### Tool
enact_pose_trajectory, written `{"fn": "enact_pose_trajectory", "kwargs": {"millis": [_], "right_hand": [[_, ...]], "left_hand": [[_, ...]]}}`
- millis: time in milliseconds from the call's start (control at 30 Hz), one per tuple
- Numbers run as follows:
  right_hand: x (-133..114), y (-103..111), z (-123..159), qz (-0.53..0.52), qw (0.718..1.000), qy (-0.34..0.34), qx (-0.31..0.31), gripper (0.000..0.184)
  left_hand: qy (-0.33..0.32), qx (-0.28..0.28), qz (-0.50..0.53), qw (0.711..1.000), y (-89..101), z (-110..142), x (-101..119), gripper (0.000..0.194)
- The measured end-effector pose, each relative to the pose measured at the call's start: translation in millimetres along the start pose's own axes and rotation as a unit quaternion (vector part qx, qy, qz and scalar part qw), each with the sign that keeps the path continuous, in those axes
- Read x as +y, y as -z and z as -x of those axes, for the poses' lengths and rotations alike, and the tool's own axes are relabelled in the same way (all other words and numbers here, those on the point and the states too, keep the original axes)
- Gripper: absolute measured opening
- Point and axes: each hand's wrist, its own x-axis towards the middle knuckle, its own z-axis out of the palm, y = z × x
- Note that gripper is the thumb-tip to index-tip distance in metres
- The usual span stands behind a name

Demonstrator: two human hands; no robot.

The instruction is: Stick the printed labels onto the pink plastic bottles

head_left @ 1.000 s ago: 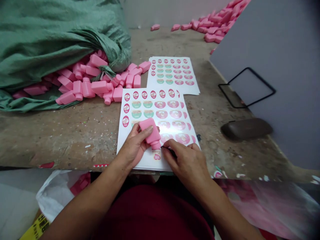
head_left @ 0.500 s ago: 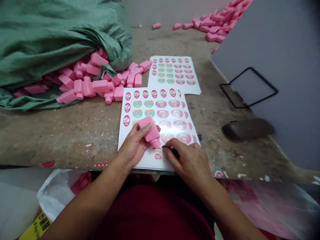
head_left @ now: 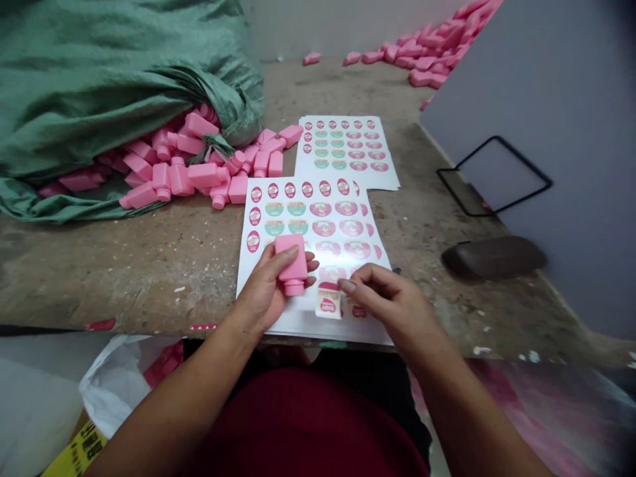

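Left hand (head_left: 265, 286) grips a boxy pink plastic bottle (head_left: 292, 260), neck toward near — right hand (head_left: 397, 305) pinches a rectangular pink-and-cream label (head_left: 328, 303), right of the neck.

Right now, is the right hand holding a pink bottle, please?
No, the left hand holds the pink bottle, while the right hand pinches a label.

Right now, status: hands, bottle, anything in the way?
Left hand gripping pink bottle, neck toward person. Right hand pinching label, apart from bottle. Label sheets beneath both; nothing visible between label and bottle.
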Motion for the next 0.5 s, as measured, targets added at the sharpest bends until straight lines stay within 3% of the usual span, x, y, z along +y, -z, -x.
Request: {"fn": "enact_pose_trajectory", "kwargs": {"millis": [167,500], "right_hand": [[-14.2,4.8,-0.6,-0.100,0.995,-0.020,0.003,0.034],[-21.0,3.7,-10.3,-0.121,0.993,0.005,0.012,0.040]], "left_hand": [[0.003,-0.041,-0.032,0.999,-4.9,9.0,-4.0,0.043],[0.032,-0.059,0.000,0.998,-10.3,20.5,-12.0,0.055]]}}
